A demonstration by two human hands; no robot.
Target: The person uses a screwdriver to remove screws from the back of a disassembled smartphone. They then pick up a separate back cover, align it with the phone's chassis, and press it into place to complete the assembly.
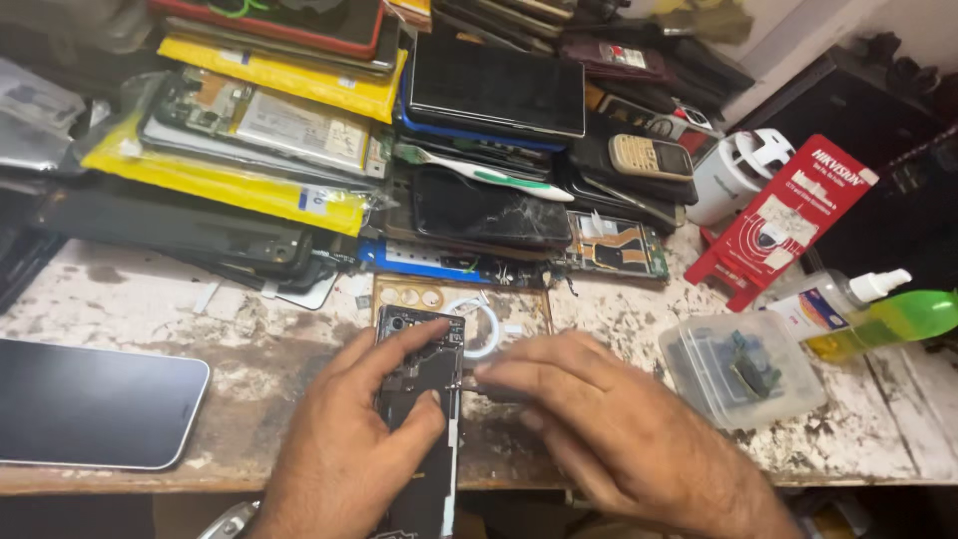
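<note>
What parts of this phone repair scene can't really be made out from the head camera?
- Opened phone: lower end cut off by the bottom edge, middle covered by the left hand.
- Right hand: whatever its fingertips pinch is hidden and blurred.
- Clear plastic box: small parts inside too tiny to identify.

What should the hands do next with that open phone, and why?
Probably keep the left hand pressing the open phone flat while the right hand works its fingertips along the right edge. The phone's insides are bare and it sticks out over the table edge, so it could slip.
</note>
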